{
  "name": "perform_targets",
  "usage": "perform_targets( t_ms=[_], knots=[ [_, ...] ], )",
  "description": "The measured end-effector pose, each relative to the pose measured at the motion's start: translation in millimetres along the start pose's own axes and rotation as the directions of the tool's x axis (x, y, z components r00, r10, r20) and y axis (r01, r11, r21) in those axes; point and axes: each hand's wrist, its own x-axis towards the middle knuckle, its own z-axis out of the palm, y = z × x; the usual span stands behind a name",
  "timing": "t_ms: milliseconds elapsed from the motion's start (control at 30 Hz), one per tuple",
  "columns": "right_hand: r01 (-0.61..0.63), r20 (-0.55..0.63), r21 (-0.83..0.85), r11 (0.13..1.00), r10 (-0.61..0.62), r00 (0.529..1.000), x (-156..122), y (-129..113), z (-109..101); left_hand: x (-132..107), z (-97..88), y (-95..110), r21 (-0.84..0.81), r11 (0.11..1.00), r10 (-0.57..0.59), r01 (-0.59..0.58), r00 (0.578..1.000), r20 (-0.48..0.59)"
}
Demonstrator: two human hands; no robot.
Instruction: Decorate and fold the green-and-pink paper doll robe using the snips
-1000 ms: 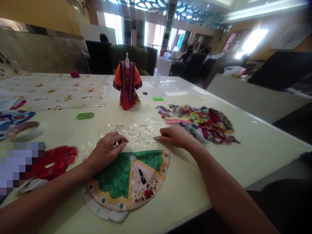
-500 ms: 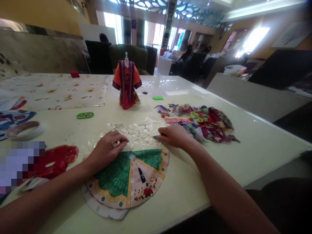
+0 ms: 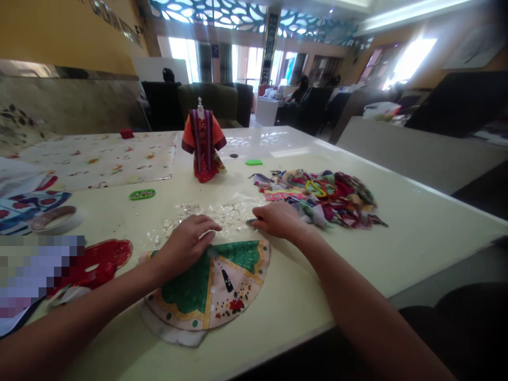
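Observation:
My left hand [image 3: 189, 242] lies over the top left part of a green and beige fan-shaped cloth [image 3: 186, 288], its fingers stretched out and the thumb apart. Flowers, beads and a black motif decorate the cloth's beige panel. Beyond it, a clear plastic sheet [image 3: 234, 211] is strewn with small shiny beads. At the sheet's right edge, my right hand [image 3: 275, 219] is closed on what look like metal tweezers [image 3: 250, 221]; only their pointed tip shows, directed left toward the beads. White backing [image 3: 174, 333] sticks out under the cloth's lower edge.
Colourful fabric scraps [image 3: 329, 198] are heaped at right. A small dressed mannequin [image 3: 204, 143] stands at the back. Green bead tray [image 3: 142, 194], green piece [image 3: 254, 162], tape roll [image 3: 55, 219] and red cloth [image 3: 107, 259] lie around the table. People sit in the background.
My left hand has opened slightly, its fingers reaching further right over the beads. The right hand keeps its grip on the tweezers. The camera view has shifted a little.

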Motion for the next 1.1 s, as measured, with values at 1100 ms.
perform_targets(
  t_ms=[1100],
  knots=[
    [0.029,0.006,-0.134,0.991,-0.028,1.000,0,-11,-4,40,37.1,-3,0.170,0.963,0.173,-0.208,0.965,0.199]
  ],
)
